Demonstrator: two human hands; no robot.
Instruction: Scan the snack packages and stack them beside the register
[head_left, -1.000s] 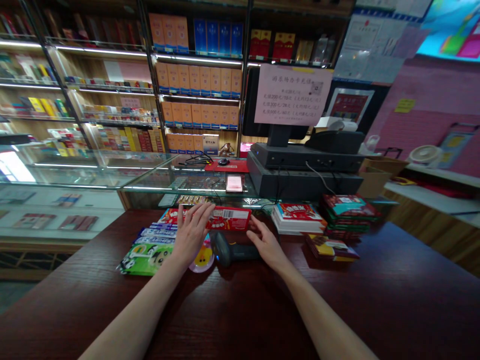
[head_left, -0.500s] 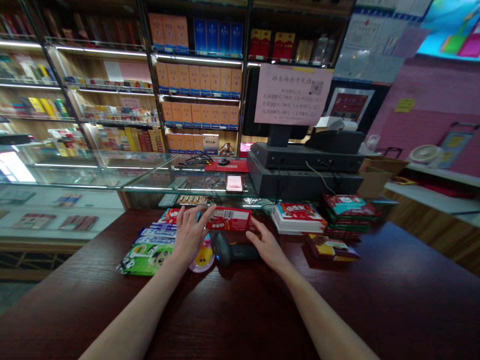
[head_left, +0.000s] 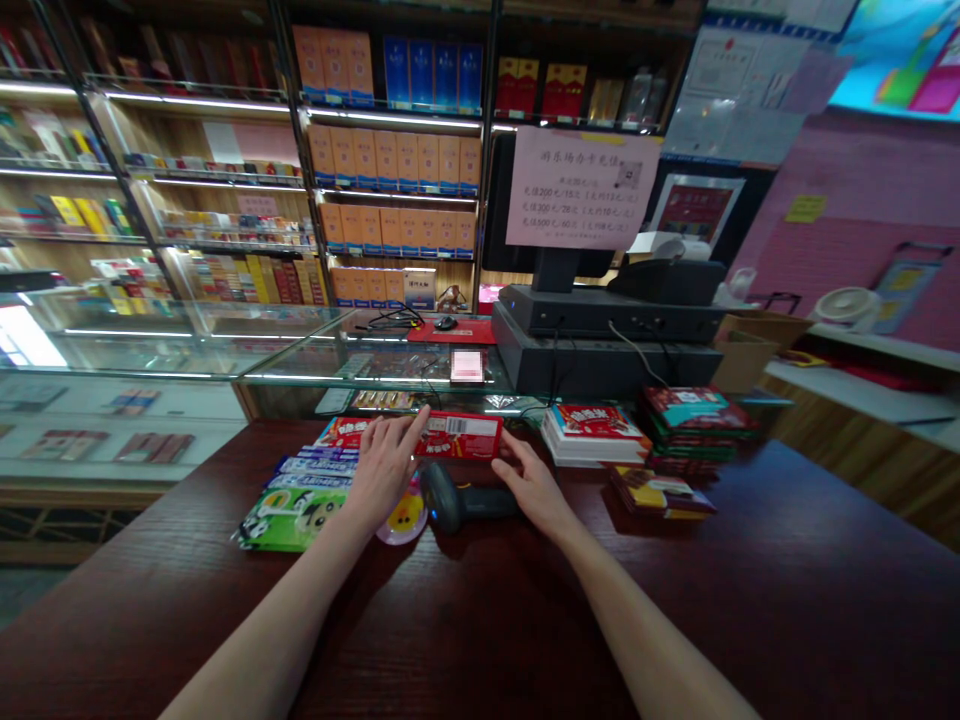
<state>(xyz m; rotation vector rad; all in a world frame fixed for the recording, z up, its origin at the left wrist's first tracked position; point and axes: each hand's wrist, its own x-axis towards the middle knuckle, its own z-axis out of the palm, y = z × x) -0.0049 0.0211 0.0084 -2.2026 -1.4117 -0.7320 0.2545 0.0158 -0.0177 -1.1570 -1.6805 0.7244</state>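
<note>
A flat red snack box (head_left: 469, 436), its white barcode label facing me, is held up on edge behind the scanner. My left hand (head_left: 384, 462) grips its left end, with the index finger stretched over the top. Thumb and fingers of my right hand (head_left: 534, 488) close on its right end. Just in front lies a black barcode scanner (head_left: 450, 502) with a small blue light. A round pink-rimmed pack with a yellow middle (head_left: 405, 515) sits partly under my left wrist. Green panda-print packets (head_left: 289, 515) and another red pack (head_left: 343, 432) lie left of that hand.
On the right of the dark wooden counter (head_left: 480, 630) stand a stack of white-sided red boxes (head_left: 596, 435), a taller stack of packs (head_left: 697, 425) and some yellow-brown packs (head_left: 660, 493). Behind are a cash register (head_left: 600, 340) and a glass display case (head_left: 367, 365).
The fingers of my left hand have drawn closer together on the box's left end. The box has tilted very slightly; my right hand stays at its end.
</note>
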